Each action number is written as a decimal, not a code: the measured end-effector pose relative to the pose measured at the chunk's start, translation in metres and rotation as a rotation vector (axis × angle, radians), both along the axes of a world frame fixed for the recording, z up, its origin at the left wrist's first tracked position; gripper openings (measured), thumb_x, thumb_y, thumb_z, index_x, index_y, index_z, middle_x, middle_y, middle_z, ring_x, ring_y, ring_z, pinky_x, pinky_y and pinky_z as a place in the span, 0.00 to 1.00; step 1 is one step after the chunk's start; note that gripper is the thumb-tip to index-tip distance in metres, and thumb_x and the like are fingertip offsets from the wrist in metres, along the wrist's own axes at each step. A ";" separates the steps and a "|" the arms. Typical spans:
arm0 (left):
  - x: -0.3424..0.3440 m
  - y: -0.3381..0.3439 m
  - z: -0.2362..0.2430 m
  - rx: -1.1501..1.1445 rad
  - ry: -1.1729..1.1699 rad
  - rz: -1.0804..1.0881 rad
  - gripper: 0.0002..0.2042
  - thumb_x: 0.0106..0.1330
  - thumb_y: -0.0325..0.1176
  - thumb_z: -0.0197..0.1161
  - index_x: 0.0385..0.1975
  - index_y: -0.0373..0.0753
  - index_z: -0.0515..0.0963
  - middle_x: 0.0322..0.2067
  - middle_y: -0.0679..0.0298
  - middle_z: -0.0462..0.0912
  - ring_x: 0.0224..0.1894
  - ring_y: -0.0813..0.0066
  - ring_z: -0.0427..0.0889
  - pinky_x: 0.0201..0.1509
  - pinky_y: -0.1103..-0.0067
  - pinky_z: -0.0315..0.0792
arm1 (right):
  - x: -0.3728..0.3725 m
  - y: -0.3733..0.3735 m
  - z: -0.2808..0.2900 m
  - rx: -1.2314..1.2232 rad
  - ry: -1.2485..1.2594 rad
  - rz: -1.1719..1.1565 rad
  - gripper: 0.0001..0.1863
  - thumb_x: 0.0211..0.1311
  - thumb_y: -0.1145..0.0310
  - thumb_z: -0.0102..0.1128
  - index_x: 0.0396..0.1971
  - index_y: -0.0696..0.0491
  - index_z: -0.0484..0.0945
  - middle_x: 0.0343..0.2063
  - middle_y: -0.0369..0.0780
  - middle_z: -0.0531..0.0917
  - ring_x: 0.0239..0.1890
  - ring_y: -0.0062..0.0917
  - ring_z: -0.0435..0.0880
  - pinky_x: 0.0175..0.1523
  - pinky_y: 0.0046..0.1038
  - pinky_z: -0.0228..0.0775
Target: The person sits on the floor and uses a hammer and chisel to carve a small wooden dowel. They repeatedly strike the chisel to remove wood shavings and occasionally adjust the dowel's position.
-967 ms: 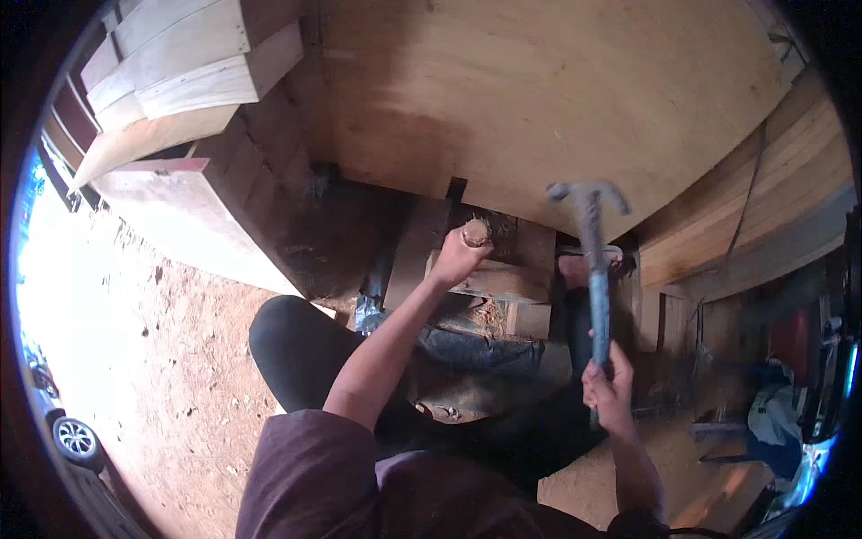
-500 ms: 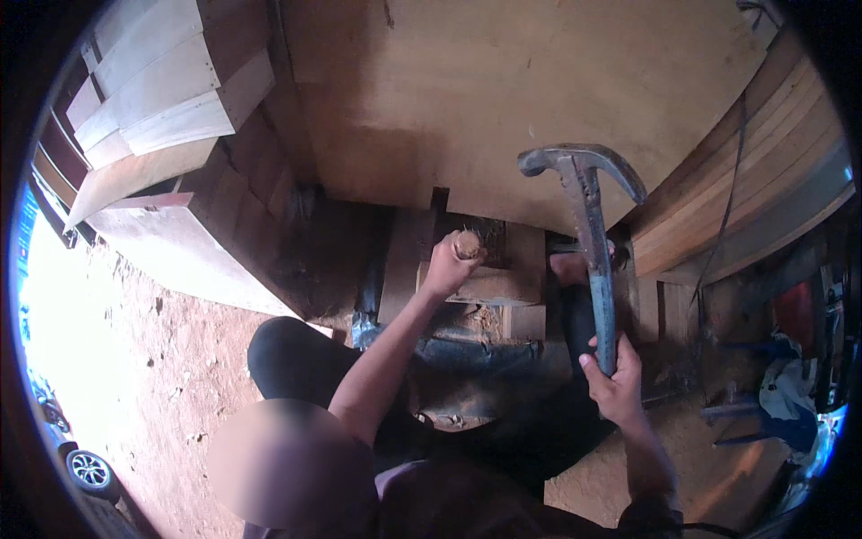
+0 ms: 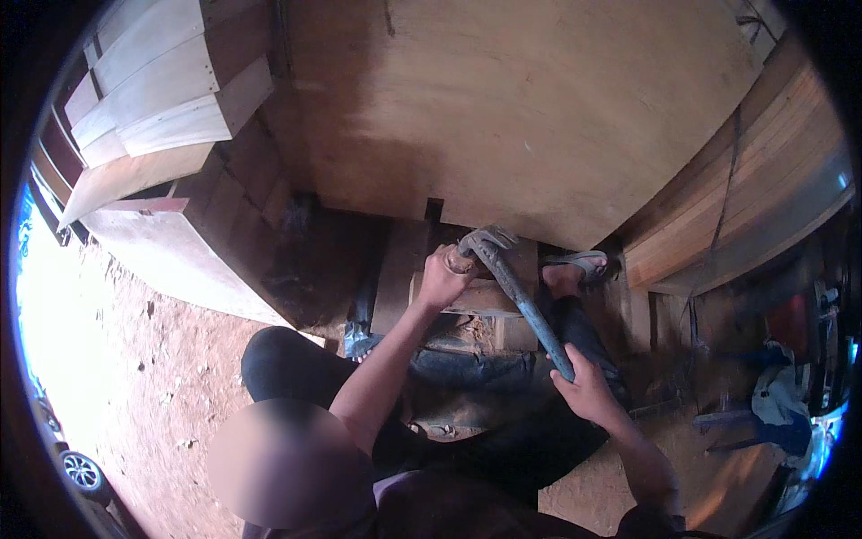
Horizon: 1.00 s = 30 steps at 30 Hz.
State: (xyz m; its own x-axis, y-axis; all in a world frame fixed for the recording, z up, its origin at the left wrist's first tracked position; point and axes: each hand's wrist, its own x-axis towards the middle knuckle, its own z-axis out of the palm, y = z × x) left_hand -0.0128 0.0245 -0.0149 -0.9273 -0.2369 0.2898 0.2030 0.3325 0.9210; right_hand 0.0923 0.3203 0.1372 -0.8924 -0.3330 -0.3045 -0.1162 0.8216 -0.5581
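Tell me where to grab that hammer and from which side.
Grip the hammer low on its blue handle, where the right hand already wraps it, coming from the person's right. The long handle slants down toward that side, and the claw head sits right by the left hand on the wooden block.
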 end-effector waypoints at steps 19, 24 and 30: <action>-0.003 -0.001 0.001 0.162 0.038 -0.090 0.11 0.54 0.34 0.66 0.32 0.33 0.79 0.30 0.45 0.82 0.37 0.43 0.82 0.44 0.61 0.76 | 0.008 -0.005 0.005 -0.043 0.072 0.002 0.11 0.64 0.71 0.60 0.42 0.60 0.73 0.26 0.50 0.79 0.30 0.42 0.83 0.39 0.34 0.74; -0.001 -0.004 0.005 0.116 -0.102 -0.075 0.11 0.53 0.33 0.66 0.32 0.34 0.79 0.30 0.46 0.83 0.38 0.44 0.83 0.43 0.62 0.76 | 0.011 -0.007 0.044 -0.215 0.152 -0.216 0.08 0.66 0.70 0.61 0.39 0.58 0.75 0.27 0.42 0.80 0.29 0.24 0.80 0.38 0.30 0.72; 0.000 -0.005 0.006 0.118 -0.133 -0.089 0.12 0.53 0.33 0.67 0.33 0.33 0.79 0.32 0.46 0.84 0.39 0.45 0.83 0.43 0.65 0.76 | 0.013 -0.002 0.037 -0.416 0.277 -0.234 0.06 0.68 0.72 0.59 0.39 0.54 0.71 0.24 0.36 0.76 0.23 0.18 0.75 0.30 0.26 0.68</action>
